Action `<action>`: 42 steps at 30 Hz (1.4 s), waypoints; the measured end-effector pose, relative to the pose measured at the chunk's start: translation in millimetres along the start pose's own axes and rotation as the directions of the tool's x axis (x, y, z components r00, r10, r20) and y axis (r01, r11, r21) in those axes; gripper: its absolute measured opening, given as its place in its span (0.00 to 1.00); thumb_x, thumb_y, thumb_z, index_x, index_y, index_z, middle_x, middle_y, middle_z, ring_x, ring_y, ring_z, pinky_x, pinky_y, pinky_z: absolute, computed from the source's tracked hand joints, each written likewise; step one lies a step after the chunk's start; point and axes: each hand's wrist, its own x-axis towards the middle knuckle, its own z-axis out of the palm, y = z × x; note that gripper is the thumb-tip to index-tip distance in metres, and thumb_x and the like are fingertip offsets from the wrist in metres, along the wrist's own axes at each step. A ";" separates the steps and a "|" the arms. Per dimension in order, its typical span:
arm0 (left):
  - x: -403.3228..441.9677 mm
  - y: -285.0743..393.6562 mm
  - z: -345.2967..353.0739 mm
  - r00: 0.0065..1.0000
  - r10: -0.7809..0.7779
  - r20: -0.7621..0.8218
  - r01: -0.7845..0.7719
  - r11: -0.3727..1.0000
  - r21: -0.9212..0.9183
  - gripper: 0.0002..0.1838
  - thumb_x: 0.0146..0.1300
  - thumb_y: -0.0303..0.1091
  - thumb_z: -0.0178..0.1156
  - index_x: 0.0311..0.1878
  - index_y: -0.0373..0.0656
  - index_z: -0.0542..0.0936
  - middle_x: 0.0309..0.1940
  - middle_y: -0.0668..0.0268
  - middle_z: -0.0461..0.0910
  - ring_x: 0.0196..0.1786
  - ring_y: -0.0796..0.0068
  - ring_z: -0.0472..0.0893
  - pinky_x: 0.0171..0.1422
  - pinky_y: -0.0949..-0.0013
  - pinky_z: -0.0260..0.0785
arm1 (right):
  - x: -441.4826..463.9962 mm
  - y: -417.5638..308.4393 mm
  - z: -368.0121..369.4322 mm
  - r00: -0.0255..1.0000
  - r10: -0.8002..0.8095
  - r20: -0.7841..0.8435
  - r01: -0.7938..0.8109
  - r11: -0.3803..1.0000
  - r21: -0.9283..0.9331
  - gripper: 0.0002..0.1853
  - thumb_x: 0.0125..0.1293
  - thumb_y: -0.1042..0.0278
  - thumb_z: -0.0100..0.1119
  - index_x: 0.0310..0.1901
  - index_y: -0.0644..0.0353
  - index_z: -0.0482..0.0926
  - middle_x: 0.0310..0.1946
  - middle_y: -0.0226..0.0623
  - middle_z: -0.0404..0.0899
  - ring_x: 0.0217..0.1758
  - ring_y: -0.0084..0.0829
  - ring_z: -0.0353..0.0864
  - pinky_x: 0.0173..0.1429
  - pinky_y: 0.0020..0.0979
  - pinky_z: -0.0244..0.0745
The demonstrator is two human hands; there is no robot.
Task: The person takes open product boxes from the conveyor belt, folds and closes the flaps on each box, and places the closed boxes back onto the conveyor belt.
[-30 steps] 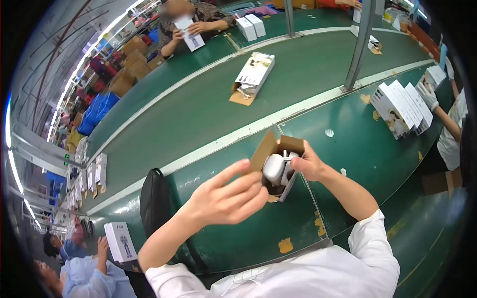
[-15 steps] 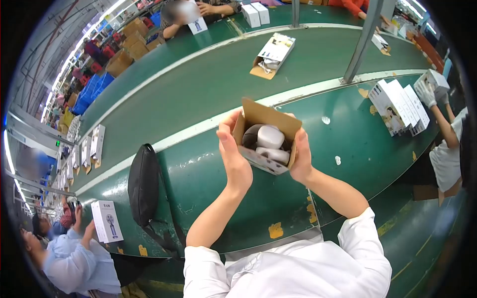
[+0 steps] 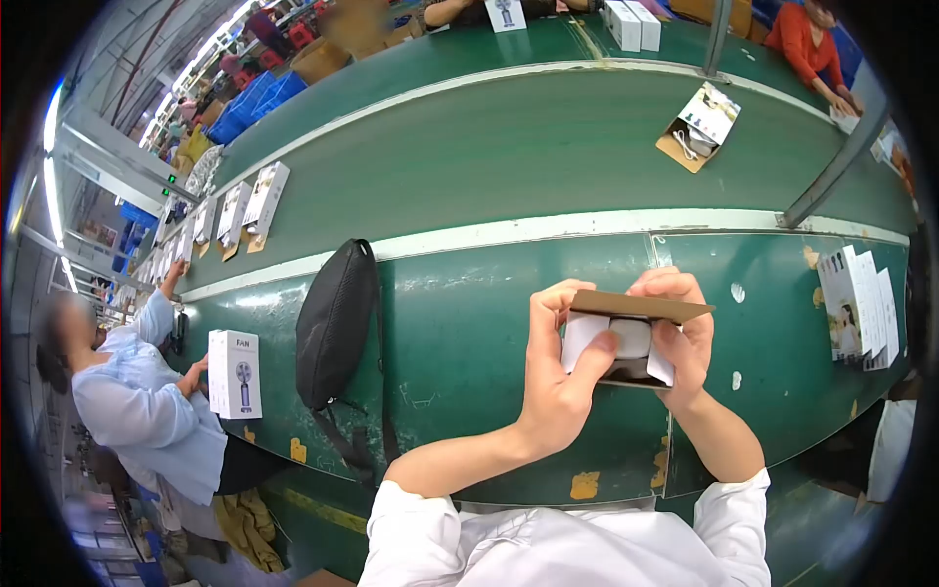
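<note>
Between my two hands is a small carton (image 3: 641, 306) with its brown lid flap raised at the far side and white side flaps tilted inward. A pale rounded item (image 3: 631, 338) shows in its opening. My left hand (image 3: 567, 367) grips the carton's left side, thumb at the left flap. On the right side my right hand (image 3: 684, 338) holds it, thumb near the right flap and fingers behind the lid. The rest of the contents is hidden by flaps and thumbs.
A black bag (image 3: 335, 328) lies left on the green table. A person (image 3: 147, 391) touches a fan box (image 3: 235, 374) at left. Boxes (image 3: 859, 308) stand at right. An open box (image 3: 698, 127) lies on the belt (image 3: 469, 147). Metal posts rise beyond.
My hands have shifted from the carton's outer sides to its top, and the white side flaps are now folded inward. The view has turned left; the open belt box appears further right.
</note>
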 end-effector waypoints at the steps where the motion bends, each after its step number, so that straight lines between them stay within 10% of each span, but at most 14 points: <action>1: 0.6 -1.1 0.4 1.000 -0.005 0.006 0.005 1.000 -0.005 0.20 0.68 0.23 0.55 0.61 0.42 0.66 0.54 0.64 0.71 0.54 0.77 0.71 0.61 0.70 0.65 | 2.6 0.3 -3.7 1.000 -0.008 0.015 0.008 1.000 -0.014 0.15 0.65 0.70 0.57 0.52 0.65 0.76 0.51 0.41 0.75 0.53 0.29 0.74 0.61 0.34 0.69; 9: 5.7 -15.9 -4.6 0.987 0.111 0.113 -0.123 0.986 0.109 0.22 0.64 0.18 0.57 0.61 0.39 0.68 0.61 0.60 0.68 0.58 0.73 0.71 0.64 0.66 0.66 | 10.0 -8.9 -18.3 0.993 -0.007 0.117 0.016 0.997 -0.075 0.11 0.62 0.83 0.54 0.46 0.66 0.79 0.47 0.44 0.78 0.49 0.30 0.76 0.57 0.32 0.70; 11: 8.3 -23.0 -4.2 0.949 0.307 0.073 -0.311 0.872 0.379 0.27 0.62 0.18 0.58 0.65 0.37 0.66 0.61 0.60 0.66 0.58 0.72 0.71 0.64 0.65 0.65 | 14.0 -16.8 -18.5 0.994 0.011 0.113 -0.003 0.998 -0.069 0.14 0.61 0.87 0.52 0.46 0.65 0.81 0.48 0.44 0.78 0.50 0.30 0.78 0.55 0.32 0.73; 17: 17.7 -38.2 -7.9 0.831 0.556 0.012 -0.528 0.782 0.331 0.25 0.60 0.21 0.62 0.61 0.37 0.68 0.54 0.55 0.67 0.51 0.66 0.72 0.56 0.66 0.69 | 25.0 -42.7 -19.3 0.911 -0.287 0.297 0.398 0.801 -0.448 0.25 0.50 0.92 0.54 0.50 0.62 0.84 0.49 0.41 0.84 0.54 0.40 0.82 0.58 0.37 0.76; 24: 14.1 -56.4 -13.4 0.732 0.679 -0.055 -0.623 0.700 0.348 0.35 0.60 0.67 0.67 0.48 0.48 0.65 0.47 0.62 0.65 0.52 0.61 0.75 0.54 0.59 0.79 | 6.5 -43.9 -20.6 0.764 -0.402 0.505 0.622 0.669 -0.407 0.20 0.58 0.56 0.75 0.41 0.65 0.82 0.50 0.48 0.84 0.58 0.48 0.84 0.62 0.49 0.80; 27: 12.6 -81.7 -28.2 0.665 0.745 -0.051 -0.680 0.632 0.373 0.41 0.55 0.79 0.60 0.48 0.47 0.66 0.48 0.61 0.65 0.60 0.57 0.74 0.57 0.56 0.82 | 5.4 -38.3 -20.6 0.750 -0.400 0.527 0.644 0.626 -0.441 0.16 0.61 0.59 0.72 0.36 0.65 0.80 0.50 0.47 0.84 0.59 0.47 0.84 0.62 0.49 0.80; 42: 7.5 -51.0 -33.6 0.683 0.706 0.184 -0.718 0.605 0.345 0.23 0.62 0.56 0.71 0.45 0.49 0.77 0.48 0.59 0.66 0.53 0.58 0.78 0.51 0.59 0.85 | 11.6 -20.9 -18.4 0.766 -0.424 0.483 0.622 0.678 -0.392 0.10 0.65 0.65 0.68 0.43 0.62 0.87 0.47 0.42 0.88 0.51 0.41 0.87 0.56 0.41 0.83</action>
